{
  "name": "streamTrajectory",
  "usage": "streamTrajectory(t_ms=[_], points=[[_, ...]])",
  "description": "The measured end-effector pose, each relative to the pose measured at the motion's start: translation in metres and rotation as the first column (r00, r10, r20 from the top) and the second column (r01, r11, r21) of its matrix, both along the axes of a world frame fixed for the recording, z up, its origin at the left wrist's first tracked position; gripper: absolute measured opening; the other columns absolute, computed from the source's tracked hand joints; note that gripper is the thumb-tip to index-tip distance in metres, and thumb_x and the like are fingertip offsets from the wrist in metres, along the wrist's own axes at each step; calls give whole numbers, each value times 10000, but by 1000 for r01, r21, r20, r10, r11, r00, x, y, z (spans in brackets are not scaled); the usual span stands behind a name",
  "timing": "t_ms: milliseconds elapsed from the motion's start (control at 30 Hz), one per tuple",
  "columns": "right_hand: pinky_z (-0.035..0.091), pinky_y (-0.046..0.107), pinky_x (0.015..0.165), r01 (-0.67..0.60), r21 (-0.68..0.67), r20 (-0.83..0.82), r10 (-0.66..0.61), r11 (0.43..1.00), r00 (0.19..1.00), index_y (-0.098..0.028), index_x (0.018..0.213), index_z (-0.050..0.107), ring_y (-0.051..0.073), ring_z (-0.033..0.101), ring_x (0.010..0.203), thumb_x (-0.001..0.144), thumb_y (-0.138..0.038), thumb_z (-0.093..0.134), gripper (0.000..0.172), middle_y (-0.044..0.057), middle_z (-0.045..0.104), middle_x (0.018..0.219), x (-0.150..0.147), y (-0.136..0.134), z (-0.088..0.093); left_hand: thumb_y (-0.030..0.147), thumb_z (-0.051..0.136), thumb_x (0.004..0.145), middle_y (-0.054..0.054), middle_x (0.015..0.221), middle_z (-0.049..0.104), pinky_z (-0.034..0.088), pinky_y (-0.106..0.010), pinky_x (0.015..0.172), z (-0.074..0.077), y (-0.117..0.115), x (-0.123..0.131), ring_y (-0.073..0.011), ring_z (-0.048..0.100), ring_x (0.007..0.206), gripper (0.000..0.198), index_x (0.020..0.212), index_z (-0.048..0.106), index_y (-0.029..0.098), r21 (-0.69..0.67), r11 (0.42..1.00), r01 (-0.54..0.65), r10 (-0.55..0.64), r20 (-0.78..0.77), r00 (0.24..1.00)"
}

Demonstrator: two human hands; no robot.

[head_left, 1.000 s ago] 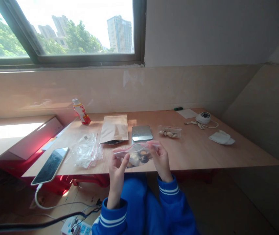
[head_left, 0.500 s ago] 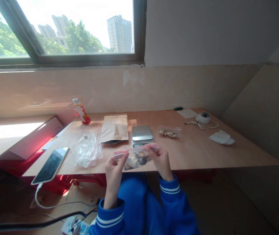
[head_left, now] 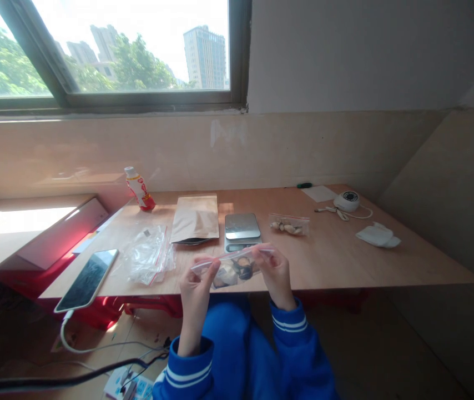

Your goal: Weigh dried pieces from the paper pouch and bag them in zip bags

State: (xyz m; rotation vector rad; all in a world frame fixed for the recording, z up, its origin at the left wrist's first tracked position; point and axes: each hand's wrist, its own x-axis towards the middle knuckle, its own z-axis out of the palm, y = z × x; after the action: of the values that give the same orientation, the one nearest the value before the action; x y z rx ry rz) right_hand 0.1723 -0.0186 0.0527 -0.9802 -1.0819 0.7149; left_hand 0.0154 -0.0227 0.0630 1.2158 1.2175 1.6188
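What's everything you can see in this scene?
table: one, light wood, under everything
smartphone: one, dark screen, left table edge
crumpled zip bag: one, clear, right of smartphone
paper pouch: one, brown, far side of table
scale: one, silver, mid-table
small zip bag: one, clear with pale pieces, right of scale
bottle: one, red and white, far left
round device: one, white, far right
held zip bag: one, clear with dark and pale pieces, between hands
left hand: one, holding bag's left end
right hand: one, holding bag's right end
sleeves: two, blue with white stripes, on forearms

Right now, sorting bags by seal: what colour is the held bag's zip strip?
Pinkish red on the clear zip bag, best in head view.
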Motion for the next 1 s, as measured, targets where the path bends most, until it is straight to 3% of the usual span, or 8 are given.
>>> streamTrajectory(t_ms=[100,200,367,500,667,1000], points=[[563,323,739,-80,-52,-29,79,995,996,-201,829,720,204,681,841,804,-458,655,266,62,723,939,0,2,-1,436,772,650,-27,761,697,535,-247,610,-5,2,4,-166,664,692,356,848,679,155,-39,999,20,-15,125,992],[580,332,716,-122,-91,-56,118,988,991,-201,877,727,212,689,849,791,-483,660,303,77,713,1037,0,3,-2,397,784,648,-58,879,722,554,-279,673,-8,2,7,-199,686,798,389,938,683,157,-52,995,82,-73,150,986],[584,336,699,-100,-84,-33,97,991,995,-194,826,714,210,679,804,765,-466,690,281,57,721,877,1,3,-2,379,775,665,-44,718,712,555,-292,636,-13,3,7,-196,678,694,280,795,699,142,-74,996,50,-40,139,989],[572,335,720,-70,-62,-8,70,996,998,-193,814,697,198,668,779,758,-431,704,245,39,712,819,1,3,0,365,786,654,-33,710,712,543,-271,605,-17,5,6,-184,673,668,280,810,707,147,-74,995,59,-45,184,982],[544,298,726,-49,3,34,49,999,998,-201,766,686,179,655,782,767,-371,704,171,24,692,786,3,2,1,345,790,656,-26,734,718,538,-254,619,-17,5,5,-173,675,686,254,806,710,157,-71,995,75,-59,199,978],[550,334,750,-90,-34,-13,90,995,996,-203,785,652,211,676,811,774,-400,698,203,49,717,811,2,0,-6,352,785,657,-34,733,723,545,-268,614,-11,1,7,-194,682,700,258,802,715,150,-86,995,57,-40,191,981]])
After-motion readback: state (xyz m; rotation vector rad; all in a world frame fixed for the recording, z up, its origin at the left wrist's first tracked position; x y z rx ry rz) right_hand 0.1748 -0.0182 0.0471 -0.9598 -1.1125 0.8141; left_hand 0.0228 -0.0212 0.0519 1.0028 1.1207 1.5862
